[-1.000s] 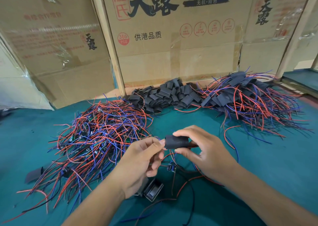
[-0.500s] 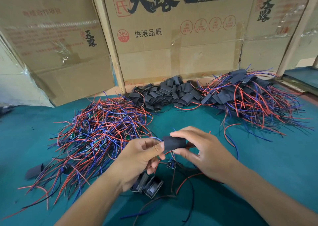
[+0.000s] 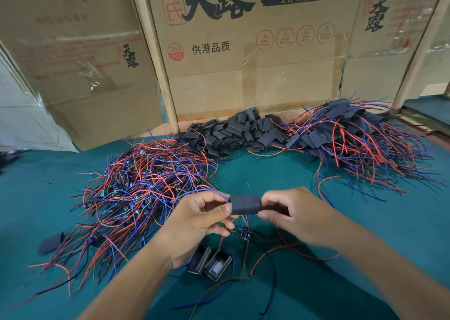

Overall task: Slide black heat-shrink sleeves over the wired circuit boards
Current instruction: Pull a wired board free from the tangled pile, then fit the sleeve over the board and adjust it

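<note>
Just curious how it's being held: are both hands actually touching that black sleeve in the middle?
Touching. The head view shows the left hand pinching the black sleeve's left end and the right hand's fingertips pressed on its right end.

black sleeve (image 3: 244,204) | horizontal, held above table | bare boards pile (image 3: 143,185) left

Middle cardboard box (image 3: 255,51): big black brush characters 天露; red-framed 温氏 at upper left; black banner with 无抗·原色; red round badge (image 3: 175,52) reading 360 PCS; black line 供港品质 beside it; four red round icons, wording too small to read. Left cardboard box (image 3: 80,59): small black 天露, faded red print unreadable. Right cardboard box (image 3: 384,39): black 天露.
</note>
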`<state>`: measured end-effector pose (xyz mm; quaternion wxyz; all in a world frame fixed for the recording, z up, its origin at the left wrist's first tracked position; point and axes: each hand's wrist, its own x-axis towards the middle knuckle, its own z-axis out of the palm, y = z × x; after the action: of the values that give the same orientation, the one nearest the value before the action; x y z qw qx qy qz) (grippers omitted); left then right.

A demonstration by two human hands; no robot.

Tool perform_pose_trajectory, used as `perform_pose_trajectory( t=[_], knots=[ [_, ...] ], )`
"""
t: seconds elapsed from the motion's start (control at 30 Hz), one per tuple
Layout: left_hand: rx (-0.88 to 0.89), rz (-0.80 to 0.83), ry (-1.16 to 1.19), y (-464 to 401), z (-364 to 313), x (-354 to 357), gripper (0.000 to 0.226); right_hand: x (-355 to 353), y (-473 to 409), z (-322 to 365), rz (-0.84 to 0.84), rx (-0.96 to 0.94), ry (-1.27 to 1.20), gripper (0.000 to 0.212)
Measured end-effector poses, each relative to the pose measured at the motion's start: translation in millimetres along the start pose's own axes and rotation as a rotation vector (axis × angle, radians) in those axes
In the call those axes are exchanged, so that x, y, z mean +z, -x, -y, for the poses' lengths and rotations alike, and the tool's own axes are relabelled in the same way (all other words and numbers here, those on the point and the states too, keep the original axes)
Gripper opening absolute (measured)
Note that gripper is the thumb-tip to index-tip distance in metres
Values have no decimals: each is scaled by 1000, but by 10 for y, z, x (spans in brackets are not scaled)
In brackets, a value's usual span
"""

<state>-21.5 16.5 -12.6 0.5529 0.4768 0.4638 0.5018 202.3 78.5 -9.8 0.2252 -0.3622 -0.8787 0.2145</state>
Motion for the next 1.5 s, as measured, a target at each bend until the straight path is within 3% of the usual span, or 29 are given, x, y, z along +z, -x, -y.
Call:
perform_pose_trajectory(
  t=[0.13, 0.23, 0.43, 0.6, 0.73, 1.0, 1.13, 1.23, 1.3, 1.5],
  knots=[
    [-119, 54, 156, -8, -58, 39, 38, 20, 6, 18, 14, -20, -43, 17],
    [-119, 92, 114, 4, -67, 68, 45, 62, -1, 38, -10, -46, -16, 15],
    [-29, -13, -14, 12, 30, 125, 39, 56, 19, 58, -5, -30, -65, 19],
    [-3, 6, -27, 1, 19, 50, 33, -4, 26, 67, 41, 0, -105, 21],
    [27, 73, -113, 20, 20, 60, 16, -22, 35, 86, 72, 14, -206, 10],
    [98, 70, -172, 14, -10, 109, 32, -25, 38, 213, 98, 11, -547, 22],
    [99, 84, -208, -23, 65, 132, 30, 5, -26, 233, 35, 60, -468, 9],
    [115, -34, -274, -56, 74, 59, 19, -238, -195, 109, -72, 160, -455, 9],
    [159, -129, -413, -77, 68, -28, 8, -588, -394, -103, -197, 223, -373, 9],
    [338, -231, -793, -104, 120, -115, 17, -1873, -1102, -1094, -405, 407, 63, 10]
  ],
)
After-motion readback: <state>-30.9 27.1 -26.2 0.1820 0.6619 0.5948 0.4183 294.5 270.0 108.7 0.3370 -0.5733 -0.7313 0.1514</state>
